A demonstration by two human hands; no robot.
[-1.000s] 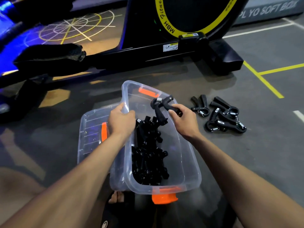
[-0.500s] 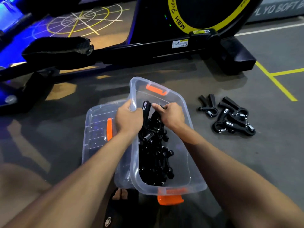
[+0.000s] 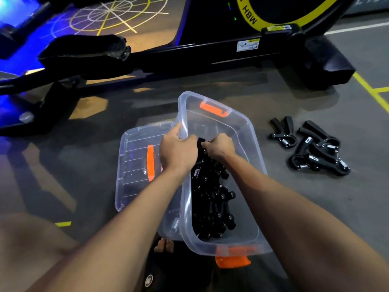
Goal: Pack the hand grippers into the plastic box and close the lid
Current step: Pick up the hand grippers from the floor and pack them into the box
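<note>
Several hand grippers [image 3: 313,147] lie loose on the floor [image 3: 315,207], right of the plastic box [image 3: 248,131] and nearer the right hand [image 3: 220,145]. That hand, clenched on one gripper [image 3: 201,144], sits inside the box above the packed pile [image 3: 210,197]. The left hand [image 3: 177,150] grips the box's left rim. The lid [image 3: 134,165] lies left, partly under the box; open floor separates box and loose grippers.

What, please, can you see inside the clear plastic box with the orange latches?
Inside the clear plastic box lies a row of black hand grippers along its left side. The right hand reaches in, covering the farthest ones. The box floor beneath the row is hidden.
</note>
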